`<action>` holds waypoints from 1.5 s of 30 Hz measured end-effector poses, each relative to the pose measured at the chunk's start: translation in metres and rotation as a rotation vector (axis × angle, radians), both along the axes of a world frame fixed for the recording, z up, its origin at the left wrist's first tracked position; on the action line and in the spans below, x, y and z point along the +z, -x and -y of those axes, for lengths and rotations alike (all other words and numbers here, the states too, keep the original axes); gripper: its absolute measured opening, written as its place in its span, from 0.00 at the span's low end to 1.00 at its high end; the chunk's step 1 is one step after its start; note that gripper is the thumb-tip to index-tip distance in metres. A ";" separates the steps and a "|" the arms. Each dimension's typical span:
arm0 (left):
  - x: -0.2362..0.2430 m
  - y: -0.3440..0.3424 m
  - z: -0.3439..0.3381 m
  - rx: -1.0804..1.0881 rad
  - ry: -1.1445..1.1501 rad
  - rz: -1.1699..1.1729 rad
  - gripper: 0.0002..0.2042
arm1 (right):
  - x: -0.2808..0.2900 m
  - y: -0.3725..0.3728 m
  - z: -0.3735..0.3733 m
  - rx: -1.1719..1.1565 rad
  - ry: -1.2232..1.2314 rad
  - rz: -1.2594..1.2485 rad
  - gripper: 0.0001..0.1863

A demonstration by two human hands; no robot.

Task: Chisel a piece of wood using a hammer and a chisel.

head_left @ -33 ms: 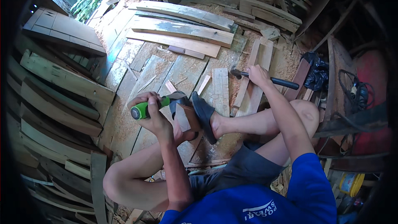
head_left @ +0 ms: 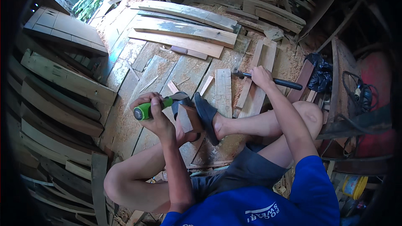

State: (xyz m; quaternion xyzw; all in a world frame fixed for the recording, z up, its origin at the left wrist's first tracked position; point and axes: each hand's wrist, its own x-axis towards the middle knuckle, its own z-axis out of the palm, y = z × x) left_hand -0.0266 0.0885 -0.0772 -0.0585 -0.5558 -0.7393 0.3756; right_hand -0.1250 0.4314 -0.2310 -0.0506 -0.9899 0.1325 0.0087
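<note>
My left hand (head_left: 154, 111) is wrapped round the green handle of a chisel (head_left: 143, 111), whose dark round butt points toward me. Its far end lies by my left sandal (head_left: 178, 97), and I cannot make out the tip. A small wooden block (head_left: 190, 119) stands tilted between my feet, against the left one. Over on the right, my right hand (head_left: 261, 76) grips a hammer (head_left: 289, 84) by its black handle, close to the head. The hammer lies sideways above some narrow planks (head_left: 254, 96), and its head is apart from the chisel.
Long curved boards (head_left: 184, 27) lie across the far floor among shavings. Stacked curved timbers (head_left: 60, 119) crowd the left side. A short flat board (head_left: 223, 92) is beside my right sandal (head_left: 206, 117). Right of me are a black plastic bag (head_left: 320, 73) and a coiled cable (head_left: 363, 94).
</note>
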 end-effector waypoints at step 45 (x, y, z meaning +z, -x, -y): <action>-0.282 -0.049 -0.019 0.256 -1.095 0.807 0.15 | 0.054 -0.103 0.218 0.623 0.577 0.150 0.31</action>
